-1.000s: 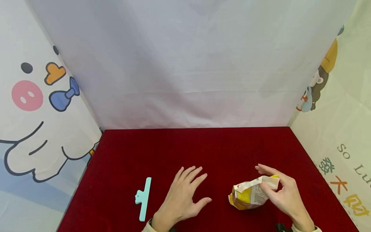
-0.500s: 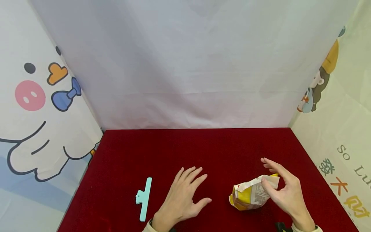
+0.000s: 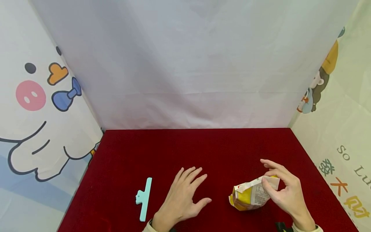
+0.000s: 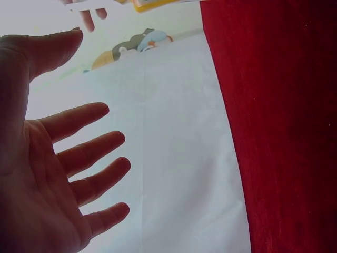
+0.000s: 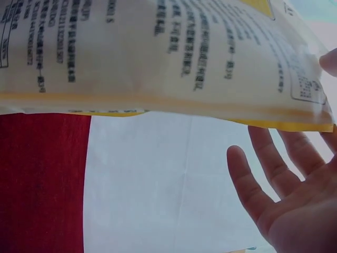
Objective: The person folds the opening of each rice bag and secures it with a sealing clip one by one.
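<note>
Right hand (image 3: 290, 196) pinches crinkly, printed white-yellow bag (image 3: 246, 197) by crumpled edge.
Bag at right on red fabric-topped bench (image 3: 179, 148); left hand (image 3: 181, 202) released, fingers spread; smooth mint T-shaped clip (image 3: 146, 199) beside it.

The bag (image 3: 250, 196) looks like creased, slightly glossy plastic; the clip (image 3: 146, 199), smooth plastic; the desk's covering (image 3: 174, 148), matt cloth.

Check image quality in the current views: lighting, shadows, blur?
Head: clear outlines on the clip and bag, soft shadows on the back curtain, bag's fine print too small to read. Left wrist: upper left washed out, left hand dark against the pale background. Right wrist: bag's print soft, upper right corner bright.
</note>
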A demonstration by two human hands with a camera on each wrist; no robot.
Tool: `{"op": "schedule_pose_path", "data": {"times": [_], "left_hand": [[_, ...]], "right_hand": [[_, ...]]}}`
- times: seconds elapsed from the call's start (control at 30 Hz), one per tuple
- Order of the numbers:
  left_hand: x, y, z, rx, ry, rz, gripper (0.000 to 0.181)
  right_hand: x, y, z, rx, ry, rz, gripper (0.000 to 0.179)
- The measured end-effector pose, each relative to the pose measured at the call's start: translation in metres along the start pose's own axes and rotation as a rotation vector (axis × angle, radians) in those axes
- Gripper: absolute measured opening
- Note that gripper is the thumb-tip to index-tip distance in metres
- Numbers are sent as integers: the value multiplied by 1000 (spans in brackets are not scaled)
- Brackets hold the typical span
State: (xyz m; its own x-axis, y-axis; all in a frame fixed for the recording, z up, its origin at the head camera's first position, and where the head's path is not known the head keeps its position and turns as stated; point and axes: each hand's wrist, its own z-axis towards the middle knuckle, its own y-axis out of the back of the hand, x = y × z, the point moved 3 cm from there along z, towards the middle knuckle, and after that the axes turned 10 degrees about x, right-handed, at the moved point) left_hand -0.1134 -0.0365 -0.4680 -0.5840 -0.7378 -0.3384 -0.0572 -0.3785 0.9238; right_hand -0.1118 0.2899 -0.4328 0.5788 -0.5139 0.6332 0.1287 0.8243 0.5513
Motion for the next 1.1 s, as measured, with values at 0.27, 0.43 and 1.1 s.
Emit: {"op": "schedule_pose_path", "data": {"times": [0.27, 0.43, 1.1], "left_hand": [[0, -1, -1, -6, 3, 3, 62], [1, -1, -1, -4, 3, 2, 62], [-2, -5, 3, 28, -2, -10, 64]], "right_hand": [[-3, 1, -1, 20, -36, -9, 41], [-4, 3, -2, 26, -33, 0, 41], [-8, 7, -5, 76, -11, -58, 58]]}}
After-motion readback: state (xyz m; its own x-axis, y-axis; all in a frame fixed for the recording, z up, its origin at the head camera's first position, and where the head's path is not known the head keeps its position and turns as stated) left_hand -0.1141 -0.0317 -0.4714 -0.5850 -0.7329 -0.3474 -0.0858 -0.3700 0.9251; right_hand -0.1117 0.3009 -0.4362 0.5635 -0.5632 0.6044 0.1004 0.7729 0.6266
